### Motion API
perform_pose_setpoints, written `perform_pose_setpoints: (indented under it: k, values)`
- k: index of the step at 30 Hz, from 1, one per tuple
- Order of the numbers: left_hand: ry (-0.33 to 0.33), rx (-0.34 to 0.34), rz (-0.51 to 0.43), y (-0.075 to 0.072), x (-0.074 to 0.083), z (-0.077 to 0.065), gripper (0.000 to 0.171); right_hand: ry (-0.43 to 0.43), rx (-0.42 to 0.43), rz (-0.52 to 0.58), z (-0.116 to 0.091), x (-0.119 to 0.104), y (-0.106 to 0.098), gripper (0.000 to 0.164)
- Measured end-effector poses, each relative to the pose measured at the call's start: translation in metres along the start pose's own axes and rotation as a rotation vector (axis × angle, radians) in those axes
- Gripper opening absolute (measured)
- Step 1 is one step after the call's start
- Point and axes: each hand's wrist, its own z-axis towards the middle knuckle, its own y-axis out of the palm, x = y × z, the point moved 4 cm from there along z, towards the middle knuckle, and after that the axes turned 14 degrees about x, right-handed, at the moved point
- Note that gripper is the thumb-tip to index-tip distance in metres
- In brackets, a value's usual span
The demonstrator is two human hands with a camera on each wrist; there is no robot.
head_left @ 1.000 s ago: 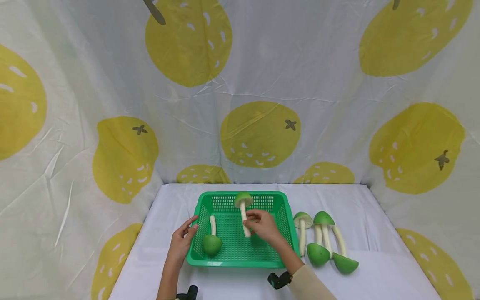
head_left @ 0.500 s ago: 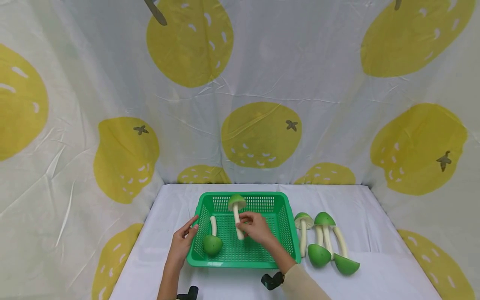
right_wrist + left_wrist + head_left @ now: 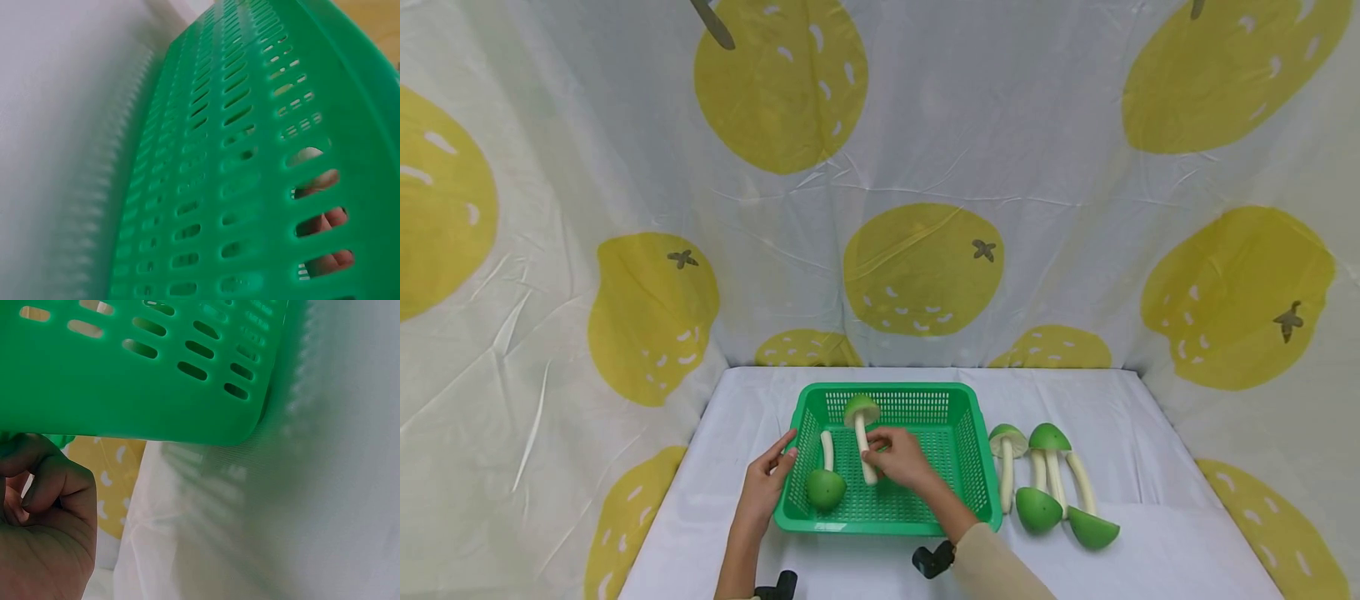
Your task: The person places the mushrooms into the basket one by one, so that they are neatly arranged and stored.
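Observation:
My right hand (image 3: 898,458) pinches the white stem of a toy mushroom (image 3: 861,432), its green cap upward, over the left-middle of a green plastic basket (image 3: 887,528). To its left, inside the basket, lies another green-capped mushroom (image 3: 825,491), cap toward me. My left hand (image 3: 763,490) holds the basket's left rim between thumb and fingers. In the left wrist view its curled fingers (image 3: 53,481) meet the rim beside the slotted wall (image 3: 169,406). The right wrist view shows mostly the basket's outer wall (image 3: 262,187), with parts of the right hand visible through the slots.
Right of the basket, several more green-capped mushrooms (image 3: 1049,438) lie in a group on the white tablecloth (image 3: 1157,500). Behind and at both sides hangs a curtain (image 3: 1037,275) printed with yellow fruit. A black wrist camera (image 3: 933,559) sits below the right hand.
My right hand has carried its mushroom leftward and slightly down across the basket, closer to the mushroom lying there. My left hand has stayed at the rim.

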Motion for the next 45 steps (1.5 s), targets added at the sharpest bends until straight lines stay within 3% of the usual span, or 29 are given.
perform_pose_setpoints:
  k: [18,31,45]
  values:
    - [-0.022,-0.005,-0.011,0.001,0.0,-0.001,0.043,0.05,-0.079,-0.023,-0.003,-0.001,0.022,0.035]
    - [0.018,0.014,0.02,0.0,0.002,-0.002,0.044,0.094,-0.101,-0.057,-0.001,0.009,0.037,0.036]
    - [0.023,0.018,0.034,0.0,-0.001,0.001,0.048,0.142,-0.097,-0.086,-0.002,0.012,0.039,0.033]
